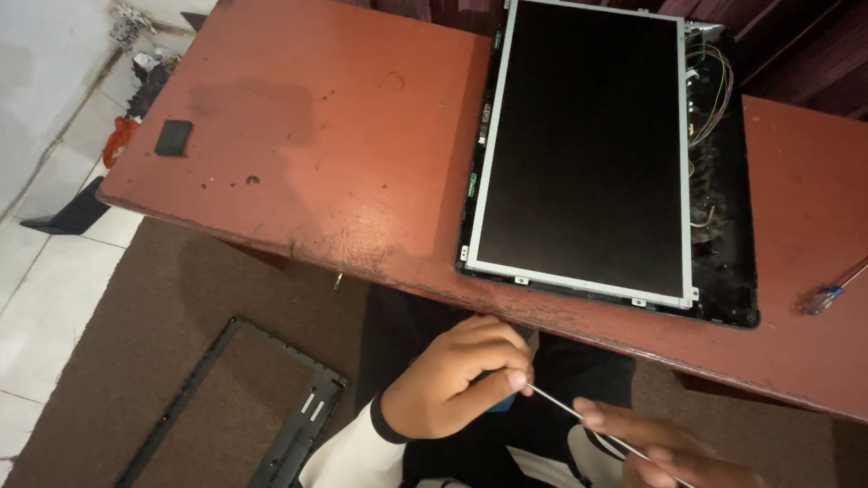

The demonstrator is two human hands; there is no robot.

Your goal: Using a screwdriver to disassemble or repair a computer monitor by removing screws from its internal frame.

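My left hand (457, 375) is curled below the table's front edge, pinching one end of a thin metal rod (579, 417) between thumb and fingers, with something blue tucked under the palm. My right hand (665, 447) sits at the bottom right and grips the rod further along its shaft. Above both hands, on the red-brown table (307, 126), lies a bare flat display panel (583, 136) with a silver rim, resting in its black back shell (728, 226) where coloured wires (710, 86) show.
A black plastic screen bezel (298, 420) lies on the brown carpet at the lower left. A small black square pad (173, 137) sits near the table's left edge. A blue-handled screwdriver (827, 295) rests at the right. White floor tiles run along the left.
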